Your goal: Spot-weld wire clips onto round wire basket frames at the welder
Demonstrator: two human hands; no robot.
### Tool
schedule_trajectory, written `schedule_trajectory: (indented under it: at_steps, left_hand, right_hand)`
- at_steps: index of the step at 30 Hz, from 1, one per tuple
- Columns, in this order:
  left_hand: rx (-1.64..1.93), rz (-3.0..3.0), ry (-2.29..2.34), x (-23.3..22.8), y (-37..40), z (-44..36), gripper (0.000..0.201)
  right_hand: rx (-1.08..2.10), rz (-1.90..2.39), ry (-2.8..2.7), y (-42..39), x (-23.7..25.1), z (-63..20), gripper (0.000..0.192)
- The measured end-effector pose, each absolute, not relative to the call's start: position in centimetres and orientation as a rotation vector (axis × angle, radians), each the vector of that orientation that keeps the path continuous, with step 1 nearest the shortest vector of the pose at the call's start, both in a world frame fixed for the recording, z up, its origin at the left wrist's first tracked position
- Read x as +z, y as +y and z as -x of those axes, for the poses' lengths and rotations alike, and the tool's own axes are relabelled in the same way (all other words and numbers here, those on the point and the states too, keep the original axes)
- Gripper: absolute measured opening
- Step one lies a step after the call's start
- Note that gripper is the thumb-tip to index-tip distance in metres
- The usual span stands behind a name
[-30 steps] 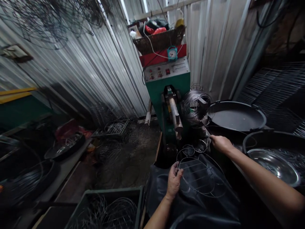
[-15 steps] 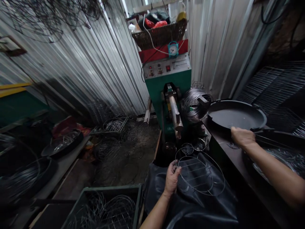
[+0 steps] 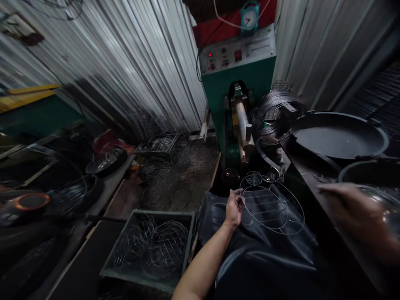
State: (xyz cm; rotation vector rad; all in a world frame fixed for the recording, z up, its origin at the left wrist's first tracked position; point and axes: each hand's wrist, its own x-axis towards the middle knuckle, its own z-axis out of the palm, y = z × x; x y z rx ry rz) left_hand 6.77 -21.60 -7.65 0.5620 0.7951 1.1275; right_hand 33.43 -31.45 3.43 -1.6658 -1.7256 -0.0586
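My left hand (image 3: 234, 207) grips the left rim of a round wire rack (image 3: 271, 208) with straight cross wires, which lies on a black apron (image 3: 259, 254) over my lap. My right hand (image 3: 350, 204) is blurred, hovering over the dark bench at the right beside a shiny steel bowl (image 3: 384, 208); whether it holds anything cannot be made out. A green welding machine (image 3: 240, 83) with a protruding metal arm (image 3: 243, 129) stands straight ahead. A coil of wire (image 3: 275, 112) sits right of that arm.
A green crate (image 3: 150, 250) with several wire rings sits on the floor at my lower left. A wide black pan (image 3: 340, 135) rests on the right bench. Corrugated metal walls surround. Wire frames and pans litter the left floor and benches.
My right hand moved from near the machine back toward me along the right bench. The view tilted down and right. My left hand kept its grip on the wire rack.
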Motion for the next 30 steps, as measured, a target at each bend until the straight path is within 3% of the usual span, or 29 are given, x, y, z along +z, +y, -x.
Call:
schedule_trajectory:
  at_steps: [3,6,10,18,30]
  left_hand:
    - [1.114,-0.556,0.821,-7.7,-21.6,-6.7,0.064]
    - [1.098,-0.561,0.851,-7.7,-21.6,-6.6,0.069]
    - [1.104,-0.555,0.875,-8.0,-21.8,-6.7,0.069]
    - [1.099,-0.536,0.881,-8.6,-21.9,-7.1,0.066]
    - [1.075,-0.505,0.924,-8.7,-22.1,-8.0,0.047]
  right_hand:
    - [0.324,1.443,-1.718,-31.6,-1.3,-30.1,0.034]
    - [0.431,1.352,-1.84,-31.7,-4.9,-29.6,0.031]
    - [0.452,1.33,-1.909,-32.2,-6.9,-30.5,0.024]
    - [0.48,1.427,-1.761,-33.8,-6.0,-29.9,0.022]
    - [0.154,1.243,-2.111,-36.9,-9.4,-32.2,0.027]
